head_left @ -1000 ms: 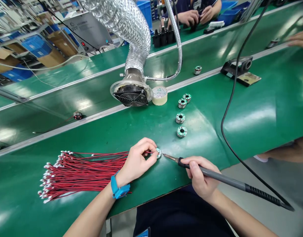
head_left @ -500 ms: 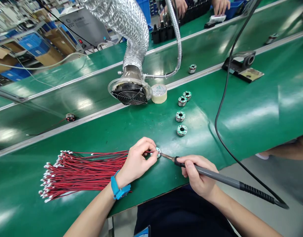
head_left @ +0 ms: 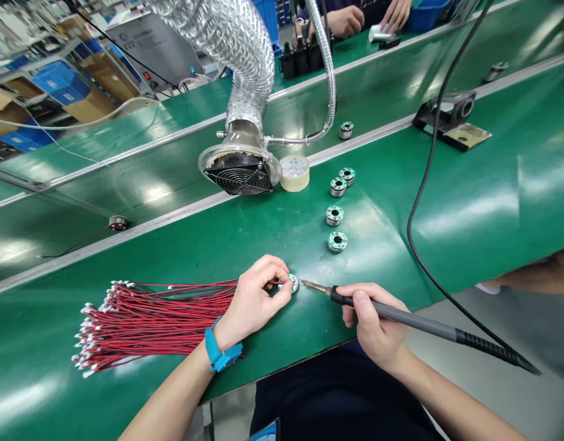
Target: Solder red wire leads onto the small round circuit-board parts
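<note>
My left hand (head_left: pixel 260 293) is closed in a pinch on a thin red wire (head_left: pixel 277 282) and rests against a small round part with a green-and-white circuit board on top (head_left: pixel 293 283). The fingers hide part of that board. In my right hand (head_left: pixel 376 321) is a soldering iron (head_left: pixel 413 318) with a grey handle, gripped like a pen. Its tip points left, a short gap away from the board. A bundle of red and black wires with white connectors (head_left: pixel 157 321) lies on the green bench, running under my left wrist.
Several similar round parts (head_left: pixel 337 242) stand beyond my hands. Behind are a tape roll (head_left: pixel 295 173), a fume extractor (head_left: pixel 241 168) and a soldering-iron stand (head_left: pixel 452 121). The iron's black cable (head_left: pixel 424 177) hangs at right. Across the line, a person's hands (head_left: pixel 395 15) hold a white object.
The soldering iron's tip has drawn back rightward from the board. My left hand stays in place. Parts in the channel behind the bench have shifted left, and the other person's hands have moved.
</note>
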Demonstrator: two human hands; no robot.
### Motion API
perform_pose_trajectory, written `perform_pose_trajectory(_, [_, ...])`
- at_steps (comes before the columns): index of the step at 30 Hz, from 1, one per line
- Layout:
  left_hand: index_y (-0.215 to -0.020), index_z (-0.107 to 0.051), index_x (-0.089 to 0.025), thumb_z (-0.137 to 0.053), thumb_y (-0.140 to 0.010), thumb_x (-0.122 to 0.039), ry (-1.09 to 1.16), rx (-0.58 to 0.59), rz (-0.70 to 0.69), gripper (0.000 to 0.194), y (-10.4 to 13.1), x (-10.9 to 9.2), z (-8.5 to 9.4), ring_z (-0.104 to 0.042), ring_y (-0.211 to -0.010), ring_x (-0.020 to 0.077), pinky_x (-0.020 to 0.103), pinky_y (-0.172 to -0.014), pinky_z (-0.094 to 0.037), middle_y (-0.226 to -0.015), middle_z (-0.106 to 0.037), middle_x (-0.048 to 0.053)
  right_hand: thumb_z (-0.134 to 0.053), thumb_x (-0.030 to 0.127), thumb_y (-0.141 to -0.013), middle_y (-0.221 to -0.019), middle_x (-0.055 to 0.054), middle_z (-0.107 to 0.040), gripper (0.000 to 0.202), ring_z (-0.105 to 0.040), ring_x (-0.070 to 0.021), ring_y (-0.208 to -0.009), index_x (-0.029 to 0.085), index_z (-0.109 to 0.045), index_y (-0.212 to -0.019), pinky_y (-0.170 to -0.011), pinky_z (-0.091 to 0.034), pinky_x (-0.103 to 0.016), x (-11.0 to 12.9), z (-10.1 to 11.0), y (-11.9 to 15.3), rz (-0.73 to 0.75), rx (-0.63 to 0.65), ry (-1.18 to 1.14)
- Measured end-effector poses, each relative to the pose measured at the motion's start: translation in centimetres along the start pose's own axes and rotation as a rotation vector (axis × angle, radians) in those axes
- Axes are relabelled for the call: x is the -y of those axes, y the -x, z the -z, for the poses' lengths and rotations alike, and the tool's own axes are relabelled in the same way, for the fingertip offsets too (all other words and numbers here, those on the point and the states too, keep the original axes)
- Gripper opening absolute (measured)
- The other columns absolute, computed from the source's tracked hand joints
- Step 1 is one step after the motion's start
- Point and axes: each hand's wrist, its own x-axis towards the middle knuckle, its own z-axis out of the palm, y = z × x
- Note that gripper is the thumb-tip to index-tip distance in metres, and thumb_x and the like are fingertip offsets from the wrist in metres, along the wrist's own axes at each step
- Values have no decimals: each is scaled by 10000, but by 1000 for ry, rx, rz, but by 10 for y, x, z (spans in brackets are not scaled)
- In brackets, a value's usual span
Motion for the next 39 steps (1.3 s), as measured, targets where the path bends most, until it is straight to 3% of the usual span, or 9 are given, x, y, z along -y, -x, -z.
perform_pose_trajectory(13, [-772, -639, -186, -682, -896, -127, -21, -46, 7, 144, 1, -4, -4, -585, -731, 119, 243, -600, -428, -922, -679, 37, -550, 194, -1042, -636, 60, -677, 205, -654, -90, -508, 230, -752, -1037, -545, -541, -215, 0, 1, -5, 28, 141, 55])
perform_pose_trajectory(24, [-739, -601, -186, -689, -873, -93, -44, -68, 16, 186, 2, -8, -7, -622, -788, 131, 244, -633, -440, -903, -671, 31, -546, 193, -1049, -660, 47, -683, 220, -631, -95, -497, 232, -760, -1077, -539, -548, -234, -4, 2, 4, -8, 14, 43])
perform_pose_trajectory(29, [-733, -602, -182, -682, -871, -89, -51, -67, 22, 185, 0, -9, -6, -604, -762, 119, 231, -619, -426, -895, -667, 27, -584, 160, -1027, -803, 5, -725, 225, -667, -112, -603, 212, -731, -1189, -617, -571, -263, -4, 2, -24, 128, -41, 161])
perform_pose_trajectory(34, [-738, -603, -182, -675, -873, -93, -54, -61, 23, 177, 1, -9, -6, -599, -761, 120, 227, -612, -419, -898, -668, 27, -614, 143, -1006, -1082, -94, -719, 339, -713, -206, -934, 229, -691, -1325, -848, -588, -372, -16, 6, -57, 381, -20, 498])
perform_pose_trajectory(39, [-751, -592, -188, -646, -879, -90, -55, -55, 4, 169, 1, -8, -5, -614, -793, 127, 236, -678, -458, -903, -657, 24, -534, 169, -1043, -1221, -121, -643, 463, -696, -221, -1030, 241, -558, -1500, -884, -590, -375, -29, 3, -66, 298, 117, 601])
